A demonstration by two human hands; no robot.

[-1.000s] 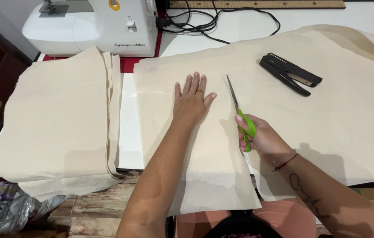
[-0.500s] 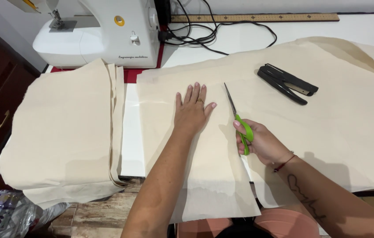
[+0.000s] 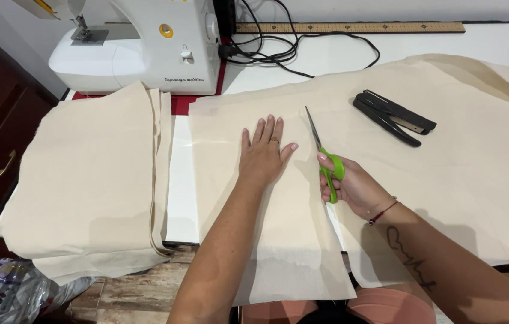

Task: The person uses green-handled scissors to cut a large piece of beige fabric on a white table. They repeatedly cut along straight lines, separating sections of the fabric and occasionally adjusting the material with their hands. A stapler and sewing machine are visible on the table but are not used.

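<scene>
The left hand (image 3: 264,157) lies flat on the cream fabric sheet (image 3: 446,156), palm down, with the fingers spread a little and pointing away from the person; it grips nothing and only presses the cloth to the white tabletop (image 3: 182,192). A ring is on one finger of this hand. Just beside it, to the right, the right hand (image 3: 350,186) is closed around the green handles of the scissors (image 3: 320,150). The blades point away from the person, are nearly closed, and lie along a cut line in the fabric. Behind the scissors, toward the person, the cloth is already divided: a narrow gap shows the tabletop, and the left strip hangs over the front edge of the tabletop. The right wrist has a thin red bracelet, and the forearm has a dark tattoo.

On the same fabric, well to the right of the scissors, rests a black stapler (image 3: 393,117). To the left, apart from the sheet being cut, is a stack of cream fabric pieces (image 3: 86,180), which also hangs over the front edge. At the far side stands a white sewing machine (image 3: 140,48), with black cables (image 3: 290,51) next to it and a long wooden ruler (image 3: 350,27) along the back. A crumpled plastic bag (image 3: 2,294) is at the lower left, below the tabletop.
</scene>
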